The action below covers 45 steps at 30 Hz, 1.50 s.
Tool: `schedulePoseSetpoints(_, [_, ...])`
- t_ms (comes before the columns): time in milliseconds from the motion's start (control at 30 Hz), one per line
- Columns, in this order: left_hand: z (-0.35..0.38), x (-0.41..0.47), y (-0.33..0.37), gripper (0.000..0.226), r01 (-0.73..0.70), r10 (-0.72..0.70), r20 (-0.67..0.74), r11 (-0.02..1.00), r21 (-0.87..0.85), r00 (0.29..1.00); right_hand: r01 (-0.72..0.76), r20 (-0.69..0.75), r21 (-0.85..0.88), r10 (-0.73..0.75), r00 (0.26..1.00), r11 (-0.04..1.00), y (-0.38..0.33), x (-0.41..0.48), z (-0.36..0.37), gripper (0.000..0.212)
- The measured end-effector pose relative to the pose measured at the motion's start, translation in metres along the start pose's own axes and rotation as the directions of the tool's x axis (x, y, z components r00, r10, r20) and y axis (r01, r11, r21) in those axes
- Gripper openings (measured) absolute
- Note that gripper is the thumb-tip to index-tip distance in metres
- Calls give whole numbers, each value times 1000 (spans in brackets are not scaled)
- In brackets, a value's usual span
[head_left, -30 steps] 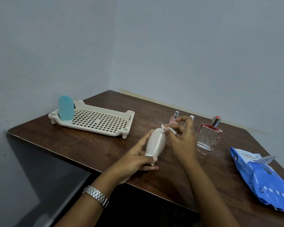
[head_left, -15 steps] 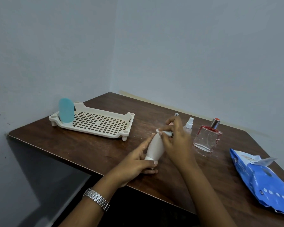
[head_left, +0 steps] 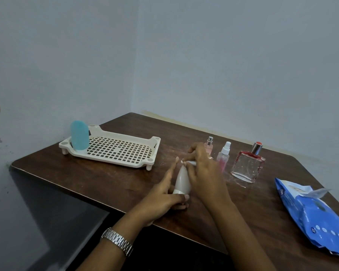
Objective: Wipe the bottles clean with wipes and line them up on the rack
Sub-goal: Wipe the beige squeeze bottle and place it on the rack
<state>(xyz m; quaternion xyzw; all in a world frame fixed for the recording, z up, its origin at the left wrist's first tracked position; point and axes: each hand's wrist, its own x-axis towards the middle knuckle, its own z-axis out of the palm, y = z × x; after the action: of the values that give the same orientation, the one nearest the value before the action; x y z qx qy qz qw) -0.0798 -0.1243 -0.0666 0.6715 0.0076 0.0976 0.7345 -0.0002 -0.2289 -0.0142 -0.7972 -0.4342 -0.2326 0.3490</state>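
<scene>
A white tapered bottle [head_left: 182,180] stands cap-down at the table's front middle. My left hand [head_left: 162,196] holds it at the cap end, fingers stretched along its left side. My right hand [head_left: 202,173] presses a white wipe [head_left: 191,163] against the bottle's top; most of the wipe is hidden in the fingers. A cream slotted rack [head_left: 114,151] sits at the left with a blue bottle [head_left: 79,136] upright in its far-left corner. Three bottles wait behind my right hand: a small pink one [head_left: 209,146], a clear spray bottle [head_left: 224,155] and a square glass perfume bottle [head_left: 248,165].
A blue pack of wipes [head_left: 313,216] lies at the right edge with its flap open. The dark wooden table [head_left: 106,178] sits in a wall corner; its front edge runs diagonally under my wrists. A metal watch [head_left: 117,241] is on my left wrist.
The white bottle has gone from tilted to nearly upright. My right hand has shifted left with the wipe, uncovering the small pink and spray bottles behind it.
</scene>
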Motion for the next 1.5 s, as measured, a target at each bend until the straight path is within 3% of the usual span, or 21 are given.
schedulePoseSetpoints(233, [0,2,-3,96,7,-7,-12,1000,10,1000,-96,-10,39,96,995,995,6,12,-7,25])
schedulePoseSetpoints(533, [1,2,-2,97,18,-18,-39,1000,3,999,24,80,45,-28,996,999,-3,-10,4,29])
schedulePoseSetpoints(733, [1,2,-1,94,24,-25,-34,999,-22,999,-123,-69,169,136,988,978,13,8,-1,31])
schedulePoseSetpoints(833, [2,0,1,92,12,-13,-29,1000,-27,999,-122,-109,171,142,984,978,13,-1,3,34])
schedulePoseSetpoints(1000, [1,-2,4,87,6,-6,-11,1000,-27,1000,-103,-117,179,125,985,978,14,-11,4,37])
schedulePoseSetpoints(1300, [-1,-4,8,74,13,-14,-10,997,-70,1000,-291,-151,391,373,915,873,30,-10,10,33])
schedulePoseSetpoints(1500, [-6,-1,5,70,2,-13,-64,986,-168,998,-297,-93,425,368,925,855,27,-30,17,35])
